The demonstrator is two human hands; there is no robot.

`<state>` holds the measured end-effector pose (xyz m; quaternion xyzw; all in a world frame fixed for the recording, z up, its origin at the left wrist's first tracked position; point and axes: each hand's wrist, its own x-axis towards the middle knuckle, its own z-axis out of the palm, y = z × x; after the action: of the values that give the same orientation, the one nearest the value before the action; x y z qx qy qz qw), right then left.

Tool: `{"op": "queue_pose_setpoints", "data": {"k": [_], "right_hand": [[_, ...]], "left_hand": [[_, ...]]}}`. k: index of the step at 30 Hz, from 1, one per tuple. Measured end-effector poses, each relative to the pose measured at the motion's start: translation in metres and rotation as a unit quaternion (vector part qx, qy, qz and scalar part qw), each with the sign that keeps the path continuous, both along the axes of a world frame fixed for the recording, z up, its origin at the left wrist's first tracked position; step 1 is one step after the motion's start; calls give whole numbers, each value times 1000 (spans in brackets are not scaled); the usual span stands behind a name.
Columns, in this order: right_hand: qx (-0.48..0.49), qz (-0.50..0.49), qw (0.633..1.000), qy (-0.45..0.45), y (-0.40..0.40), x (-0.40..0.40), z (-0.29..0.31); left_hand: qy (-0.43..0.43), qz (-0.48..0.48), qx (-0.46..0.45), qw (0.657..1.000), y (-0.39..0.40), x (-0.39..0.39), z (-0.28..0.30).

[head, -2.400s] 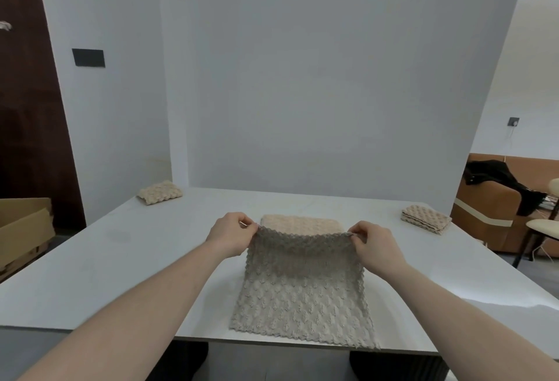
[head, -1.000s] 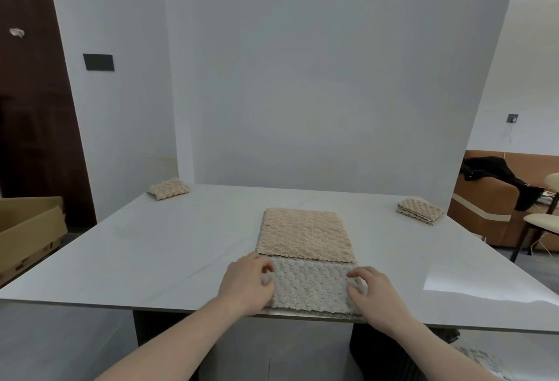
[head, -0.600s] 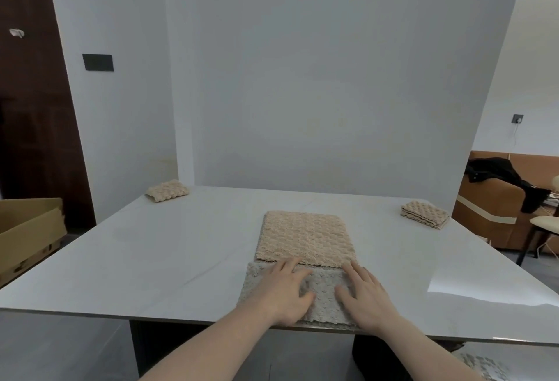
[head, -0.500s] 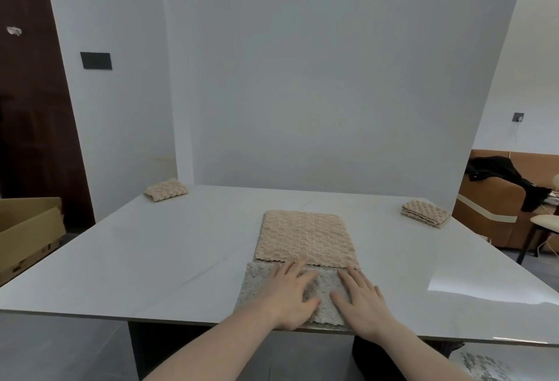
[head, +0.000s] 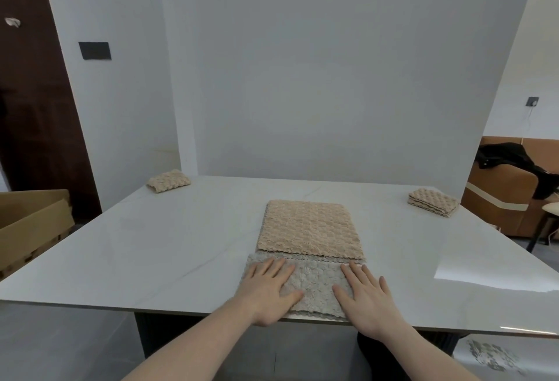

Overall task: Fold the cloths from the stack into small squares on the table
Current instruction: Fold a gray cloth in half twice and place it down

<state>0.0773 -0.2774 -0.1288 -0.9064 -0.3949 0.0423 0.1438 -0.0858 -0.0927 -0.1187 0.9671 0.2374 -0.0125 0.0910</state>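
Neither grip closed: left hand (head: 266,291) and right hand (head: 367,297) press flat-fingered on the folded grey textured cloth (head: 311,285) at the white table (head: 151,259) edge.

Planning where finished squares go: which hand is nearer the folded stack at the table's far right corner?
Right hand; the folded stack lies ahead to its right. Left hand is farther left.

The table (head: 169,247) has a smooth, glossy, marble-look top. The grey cloth (head: 314,287) and the beige stack (head: 308,234) are nubbly, waffle-textured fabric. The box (head: 30,223) is matt cardboard.
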Motion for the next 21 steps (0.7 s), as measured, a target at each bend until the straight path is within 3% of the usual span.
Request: {"op": "queue_pose_setpoints", "data": {"k": [8, 15, 21], "right_hand": [[3, -5, 1000, 9, 0, -1, 1], [150, -135, 973, 109, 7, 5, 8], [102, -170, 974, 107, 7, 12, 15]], "left_hand": [[-11, 95, -27, 995, 53, -45, -5], [-120, 129, -85, 981, 56, -46, -12], [-123, 124, -57, 983, 52, -48, -12]]}}
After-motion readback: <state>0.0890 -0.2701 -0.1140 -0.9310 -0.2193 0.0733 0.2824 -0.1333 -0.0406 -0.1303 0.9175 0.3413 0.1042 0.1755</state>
